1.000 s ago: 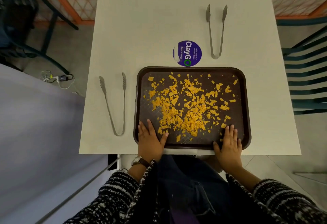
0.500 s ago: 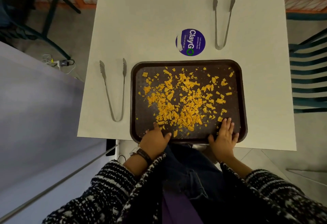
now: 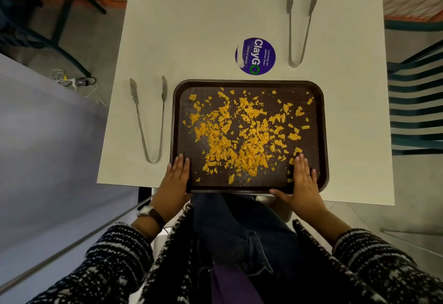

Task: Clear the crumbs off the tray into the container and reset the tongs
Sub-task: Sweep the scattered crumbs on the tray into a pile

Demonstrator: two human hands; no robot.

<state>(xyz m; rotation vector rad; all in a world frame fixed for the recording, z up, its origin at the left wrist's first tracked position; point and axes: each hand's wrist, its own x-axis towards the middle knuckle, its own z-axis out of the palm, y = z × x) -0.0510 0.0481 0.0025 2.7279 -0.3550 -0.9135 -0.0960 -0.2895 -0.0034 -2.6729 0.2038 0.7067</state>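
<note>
hands first: my left hand (image 3: pixel 176 179) lies flat on the near left corner of the tray (image 3: pixel 249 83), fingers straight and close together, pointing away from me; its thumb i cannot see. my right hand (image 3: pixel 303 181) lies the same way on the near right corner, fingers straight, thumb stretched sideways along the near rim. neither hand is curled round anything; both just press down on the tray, wrists coming up from below the counter's edge, a watch (image 3: pixel 146 211) on the left one.

the tray sits on the counter (image 3: pixel 191 28) with its near rim at the near edge, perhaps a little over it. the crumbs (image 3: pixel 239 135), orange and broken, are spread across nearly all of the tray, thickest in the middle and toward me, a few touching my right fingertips. so i judge the clearing has not begun: nothing looks swept or tipped. i see no container for certain; a grey shape (image 3: pixel 281 210) below the counter edge by my right wrist may be one, i cannot tell.

just left of the tray lie the near tongs (image 3: pixel 162 116), arms spread, tips pointing away. beyond the tray is a round purple sticker (image 3: pixel 255 56), and to its right, well apart from my hands, the far tongs (image 3: pixel 290 30), lying the same way. both pairs are untouched, so resetting them is left too.
</note>
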